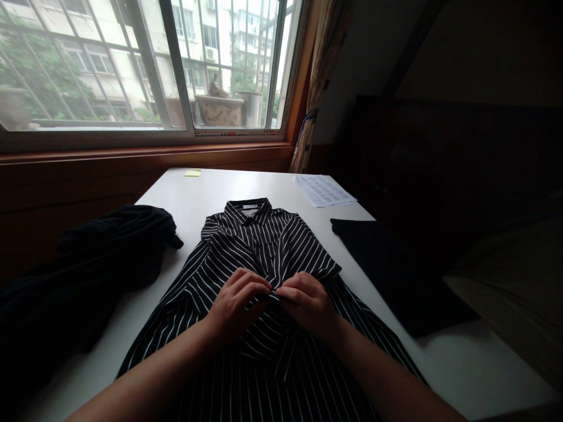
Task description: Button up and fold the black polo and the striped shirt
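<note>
A black garment with white stripes (264, 234), collared like a shirt dress, lies face up on the white table (237, 183), its collar pointing toward the window. Over its middle, my left hand (240, 299) pinches the striped cloth with curled fingers. My right hand (308, 302) pinches the same cloth just beside it, so the fingertips of both hands almost meet. Between and below them the fabric bunches into folds. The exact bit of cloth under the fingertips is partly hidden. The lower part of the garment runs out of view toward me.
Dark crumpled clothing (114, 252) lies along the table's left side. A dark folded cloth (396, 275) rests by the right edge. Printed sheets (324, 190) and a yellow sticky note (192, 173) are at the far end, below a barred window (229, 70).
</note>
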Action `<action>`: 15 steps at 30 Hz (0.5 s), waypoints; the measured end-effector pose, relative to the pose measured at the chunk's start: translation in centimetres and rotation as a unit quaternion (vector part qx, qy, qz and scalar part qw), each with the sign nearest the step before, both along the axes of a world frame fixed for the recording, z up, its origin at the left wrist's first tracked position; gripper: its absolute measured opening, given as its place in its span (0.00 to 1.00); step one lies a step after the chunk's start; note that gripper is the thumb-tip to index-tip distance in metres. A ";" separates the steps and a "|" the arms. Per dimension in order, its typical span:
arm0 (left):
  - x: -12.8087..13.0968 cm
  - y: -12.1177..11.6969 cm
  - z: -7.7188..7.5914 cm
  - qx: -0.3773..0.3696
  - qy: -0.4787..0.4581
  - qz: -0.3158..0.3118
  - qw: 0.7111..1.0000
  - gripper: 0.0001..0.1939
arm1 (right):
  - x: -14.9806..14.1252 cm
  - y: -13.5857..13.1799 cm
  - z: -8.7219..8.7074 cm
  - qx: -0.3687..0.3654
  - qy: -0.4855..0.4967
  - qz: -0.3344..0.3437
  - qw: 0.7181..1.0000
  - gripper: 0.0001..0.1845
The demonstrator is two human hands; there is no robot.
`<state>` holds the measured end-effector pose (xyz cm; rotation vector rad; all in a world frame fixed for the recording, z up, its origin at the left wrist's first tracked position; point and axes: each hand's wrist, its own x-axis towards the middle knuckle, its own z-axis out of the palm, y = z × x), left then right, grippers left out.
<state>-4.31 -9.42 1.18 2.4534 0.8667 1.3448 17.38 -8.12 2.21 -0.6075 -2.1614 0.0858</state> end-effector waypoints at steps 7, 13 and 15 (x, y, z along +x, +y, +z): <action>-0.1 0.1 -0.3 0.018 0.003 0.006 1.000 0.08 | -0.1 -0.1 0.2 0.000 0.007 0.000 1.000 0.09; -0.1 -0.1 -0.1 0.021 0.004 0.004 1.000 0.10 | -0.2 0.0 0.1 -0.009 0.004 0.004 1.000 0.09; -0.1 -0.3 0.1 0.011 0.008 0.002 1.000 0.11 | -0.3 0.0 0.0 -0.016 0.005 0.005 1.000 0.09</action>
